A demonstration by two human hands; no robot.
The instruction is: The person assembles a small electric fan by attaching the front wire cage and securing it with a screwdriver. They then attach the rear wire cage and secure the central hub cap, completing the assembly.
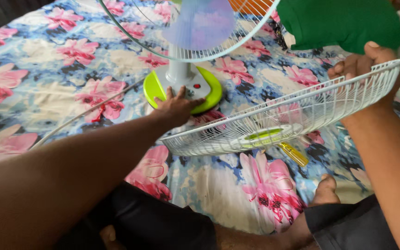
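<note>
Left hand (178,105) flat, fingers spread on lime-green round fan base (209,92) — right hand (364,65) fingers gripping detached white wire fan guard (283,120).

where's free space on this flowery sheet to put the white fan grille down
Bare floral sheet lies left of the green round fan base, beyond the white cord. Crowded right: white wire fan grille in the right hand, yellow-handled tool. Left hand touches the base.

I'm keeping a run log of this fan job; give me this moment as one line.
left hand: pressing fan base | right hand: gripping detached white grille by rim, tilted | yellow-handled tool: on floral sheet under grille
</note>
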